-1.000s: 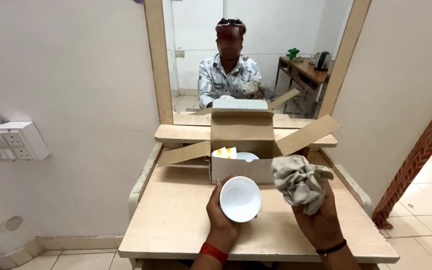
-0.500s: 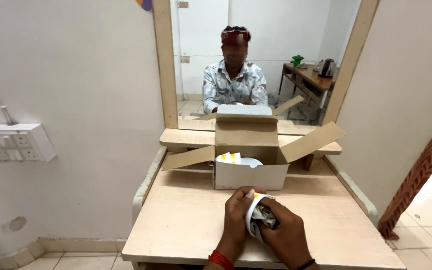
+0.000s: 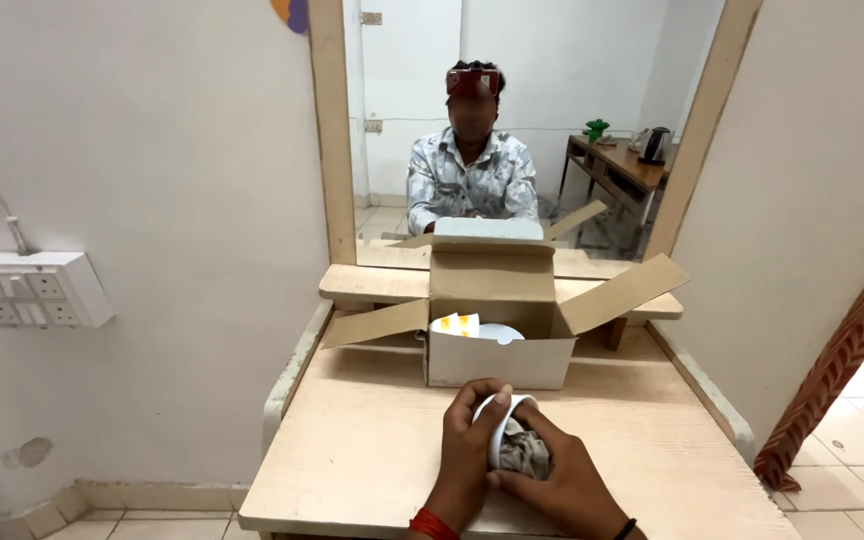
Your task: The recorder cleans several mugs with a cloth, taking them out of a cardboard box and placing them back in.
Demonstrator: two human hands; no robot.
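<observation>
My left hand (image 3: 465, 450) grips a small white bowl (image 3: 500, 425) tipped on its side, over the near part of the wooden table (image 3: 372, 440). My right hand (image 3: 562, 482) presses a grey cloth (image 3: 524, 452) into the bowl's opening. Just beyond my hands stands an open cardboard box (image 3: 492, 330) with its flaps spread; inside it show white dishes and a white piece with yellow marks (image 3: 455, 324).
A wood-framed mirror (image 3: 512, 120) behind the box reflects the seated person, the box and a desk with a kettle. A white switch panel (image 3: 27, 290) hangs on the left wall. A raised shelf (image 3: 372, 283) runs under the mirror. Tiled floor lies at the right.
My right hand brought the grey cloth down from the air into the bowl. Both hands drew together and lower toward the table's near edge.
</observation>
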